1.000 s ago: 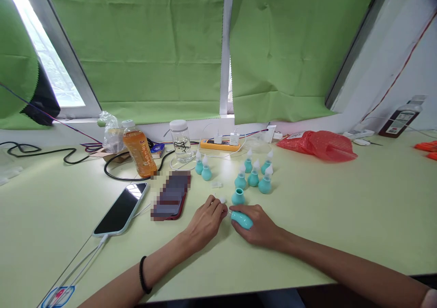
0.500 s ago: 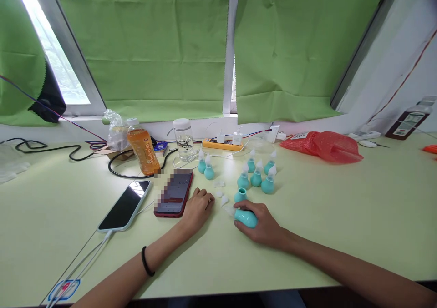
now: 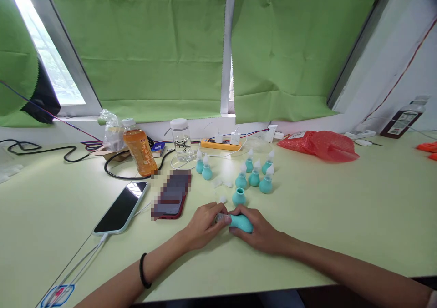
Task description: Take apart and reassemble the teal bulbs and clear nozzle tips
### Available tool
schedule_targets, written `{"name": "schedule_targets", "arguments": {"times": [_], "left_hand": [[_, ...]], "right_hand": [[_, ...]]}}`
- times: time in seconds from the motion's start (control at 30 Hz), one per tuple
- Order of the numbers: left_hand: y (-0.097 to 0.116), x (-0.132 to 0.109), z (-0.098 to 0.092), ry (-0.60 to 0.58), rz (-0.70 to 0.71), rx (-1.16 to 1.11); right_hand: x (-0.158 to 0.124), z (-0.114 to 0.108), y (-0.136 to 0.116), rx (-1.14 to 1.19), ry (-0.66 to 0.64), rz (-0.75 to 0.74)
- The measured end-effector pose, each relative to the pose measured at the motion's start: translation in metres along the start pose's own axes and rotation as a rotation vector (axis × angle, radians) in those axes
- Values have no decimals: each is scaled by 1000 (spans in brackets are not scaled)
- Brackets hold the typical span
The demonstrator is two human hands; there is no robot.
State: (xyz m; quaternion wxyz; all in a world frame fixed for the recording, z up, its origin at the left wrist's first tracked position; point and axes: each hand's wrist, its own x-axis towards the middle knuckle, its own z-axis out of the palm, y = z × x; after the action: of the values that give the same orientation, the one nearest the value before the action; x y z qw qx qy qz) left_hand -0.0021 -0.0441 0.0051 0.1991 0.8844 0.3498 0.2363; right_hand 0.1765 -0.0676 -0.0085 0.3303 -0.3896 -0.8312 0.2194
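Note:
My right hand [image 3: 261,228] is wrapped round a glossy turquoise bulb syringe [image 3: 243,223], which lies on its side just above the table. At its left end, the fingers of my left hand [image 3: 205,224] pinch the clear nozzle [image 3: 221,217], partly hiding it. Just behind my right fingers stands a turquoise bulb [image 3: 239,198] with an open neck and no tip. Small white pieces [image 3: 223,199] lie behind my left hand. Farther back are several upright turquoise bulbs [image 3: 266,184] with pale pointed tips; two more bulbs [image 3: 206,171] stand to their left.
A red-cased phone [image 3: 170,196] and a pale-cased phone [image 3: 121,208] with cables lie left. Behind them stand an orange drink bottle [image 3: 140,151] and a clear jar [image 3: 182,142]. A power strip [image 3: 220,145] and a red plastic bag [image 3: 319,145] lie along the wall.
My left hand has come right and nearer, and its fingers now pinch the nozzle. My right hand has shifted slightly left with the bulb syringe. The view has turned a little.

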Motion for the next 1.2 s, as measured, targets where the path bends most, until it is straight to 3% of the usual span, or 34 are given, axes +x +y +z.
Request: {"name": "schedule_targets", "arguments": {"times": [0.2,0.43,0.77,0.9,0.97,1.07,1.2], "left_hand": [[-1,-1,0,-89,23,-100],[0,3,0,-213,-75,-593],[-8,5,2,-379,-105,-865],[-9,2,2,-442,-152,-971],[-10,3,2,-388,-192,-997],[-13,8,0,-175,-255,-922],[-20,13,-4,137,-323,-537]], "right_hand": [[-1,-5,-7,105,-62,18],[-5,-1,-9,35,7,60],[-10,6,-2,-123,105,-124],[-9,2,2,-183,43,-386],[-8,1,6,-202,83,-435],[-7,0,12,-213,311,-291],[-2,-4,16,-169,508,-171]]}}
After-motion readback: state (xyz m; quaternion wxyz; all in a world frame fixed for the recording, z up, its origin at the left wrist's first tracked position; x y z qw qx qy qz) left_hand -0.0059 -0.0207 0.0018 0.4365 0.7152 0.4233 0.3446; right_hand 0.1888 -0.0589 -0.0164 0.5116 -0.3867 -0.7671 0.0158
